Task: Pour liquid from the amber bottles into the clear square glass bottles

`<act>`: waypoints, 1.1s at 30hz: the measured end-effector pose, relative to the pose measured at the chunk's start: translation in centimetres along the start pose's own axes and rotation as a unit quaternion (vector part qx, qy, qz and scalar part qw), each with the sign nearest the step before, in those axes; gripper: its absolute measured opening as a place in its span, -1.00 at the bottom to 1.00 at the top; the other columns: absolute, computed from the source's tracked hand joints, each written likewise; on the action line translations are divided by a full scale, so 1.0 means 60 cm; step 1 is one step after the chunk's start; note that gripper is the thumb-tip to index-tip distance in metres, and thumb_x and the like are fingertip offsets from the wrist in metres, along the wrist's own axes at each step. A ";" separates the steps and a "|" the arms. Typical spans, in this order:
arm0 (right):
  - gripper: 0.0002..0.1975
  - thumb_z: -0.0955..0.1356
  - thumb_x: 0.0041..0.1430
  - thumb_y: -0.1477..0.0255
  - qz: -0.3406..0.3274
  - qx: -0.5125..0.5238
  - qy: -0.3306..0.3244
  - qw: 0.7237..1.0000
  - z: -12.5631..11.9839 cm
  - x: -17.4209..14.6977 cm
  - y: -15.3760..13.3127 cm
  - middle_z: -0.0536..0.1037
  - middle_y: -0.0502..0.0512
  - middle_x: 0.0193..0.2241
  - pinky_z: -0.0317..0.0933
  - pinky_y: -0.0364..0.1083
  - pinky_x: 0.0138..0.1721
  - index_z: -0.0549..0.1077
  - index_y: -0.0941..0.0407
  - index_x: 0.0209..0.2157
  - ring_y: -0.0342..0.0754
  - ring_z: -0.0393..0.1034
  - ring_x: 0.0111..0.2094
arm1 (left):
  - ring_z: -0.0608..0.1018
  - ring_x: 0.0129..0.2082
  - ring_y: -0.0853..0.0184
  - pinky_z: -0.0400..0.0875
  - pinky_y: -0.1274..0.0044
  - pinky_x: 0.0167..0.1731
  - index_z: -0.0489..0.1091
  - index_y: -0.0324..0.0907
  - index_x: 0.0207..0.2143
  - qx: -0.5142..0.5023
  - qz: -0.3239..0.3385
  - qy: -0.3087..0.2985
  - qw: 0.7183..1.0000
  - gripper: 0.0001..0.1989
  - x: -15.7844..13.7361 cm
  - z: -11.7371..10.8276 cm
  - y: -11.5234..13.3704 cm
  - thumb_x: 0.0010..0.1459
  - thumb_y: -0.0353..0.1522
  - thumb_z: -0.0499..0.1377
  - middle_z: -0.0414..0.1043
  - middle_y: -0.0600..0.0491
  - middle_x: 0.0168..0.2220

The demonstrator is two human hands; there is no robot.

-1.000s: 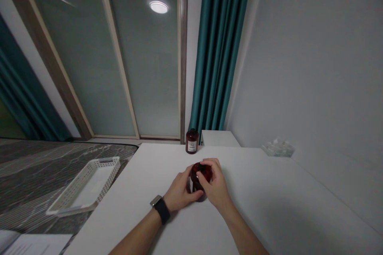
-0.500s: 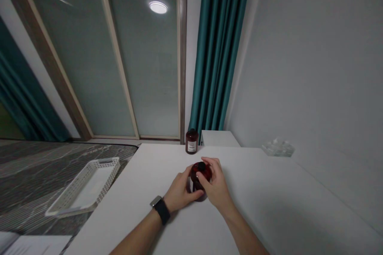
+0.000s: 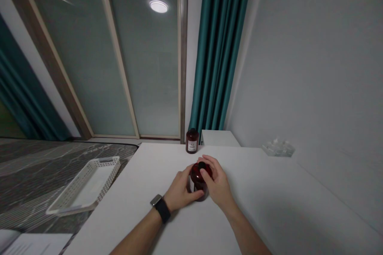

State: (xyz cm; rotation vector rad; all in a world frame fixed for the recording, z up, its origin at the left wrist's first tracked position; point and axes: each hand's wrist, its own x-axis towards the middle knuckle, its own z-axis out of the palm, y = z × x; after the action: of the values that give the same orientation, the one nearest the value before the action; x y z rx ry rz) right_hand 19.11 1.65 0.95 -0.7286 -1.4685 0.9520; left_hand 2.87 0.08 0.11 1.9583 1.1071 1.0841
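A dark red-brown bottle [image 3: 201,187] with a black cap [image 3: 201,165] stands upright on the white table. My left hand [image 3: 183,191] is closed around its left side, the thumb lying across the front low down and partly covering a pale label. From the right, my right hand [image 3: 218,179] curls over the bottle's top; its thumb and fingertips close in at the cap. The far sides of those fingers are hidden. Farther back, a similar dark bottle [image 3: 192,141] with a white label stands near the table's far edge, apart from both hands.
On the patterned dark surface at left lies a white perforated basket [image 3: 86,181]. An open book or papers [image 3: 42,244] show at the bottom left corner. A clear faceted glass dish [image 3: 279,148] sits at the table's far right, by the wall. Behind the table is a white box-like top [image 3: 220,138].
My right thumb has shifted up towards the cap, and my right hand has turned slightly. My left hand keeps its hold on the bottle; the other things stay in place.
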 end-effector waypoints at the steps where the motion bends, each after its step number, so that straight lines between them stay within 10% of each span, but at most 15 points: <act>1: -0.64 0.34 0.25 0.32 0.009 0.017 -0.016 1.000 -0.004 0.002 -0.002 0.55 0.17 -0.02 0.27 0.11 0.15 0.38 0.03 0.07 0.06 0.44 0.05 | 0.38 0.17 0.02 0.22 0.21 0.20 0.17 -0.18 0.24 -0.015 0.018 -0.003 1.000 -0.26 0.000 0.000 -0.002 0.02 -0.30 0.33 0.33 -0.15 0.20; 26: -0.71 0.35 0.22 0.34 0.012 0.011 -0.059 0.998 -0.006 0.005 -0.020 0.52 0.09 -0.15 0.33 0.01 0.05 0.47 0.02 -0.02 0.02 0.45 -0.05 | 0.41 0.06 0.13 0.32 0.27 0.10 0.17 -0.17 0.08 -0.095 -0.039 0.118 0.988 -0.45 -0.005 0.044 0.040 0.06 -0.39 0.29 0.29 -0.07 0.02; 33: -0.77 0.36 0.23 0.28 0.029 0.023 -0.114 0.993 -0.026 0.012 -0.017 0.54 0.12 -0.03 0.23 0.08 0.16 0.55 0.01 -0.11 0.07 0.39 0.09 | 0.37 0.15 0.07 0.22 0.21 0.20 0.19 -0.18 0.16 -0.081 0.028 -0.014 0.996 -0.45 -0.002 -0.010 0.028 0.15 -0.31 0.26 0.31 -0.14 0.13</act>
State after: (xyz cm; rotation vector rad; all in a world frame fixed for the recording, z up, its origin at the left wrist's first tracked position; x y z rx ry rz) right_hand 20.64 2.01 2.18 -0.6475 -1.6251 1.1395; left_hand 2.90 -0.71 1.70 1.8803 0.9238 1.1352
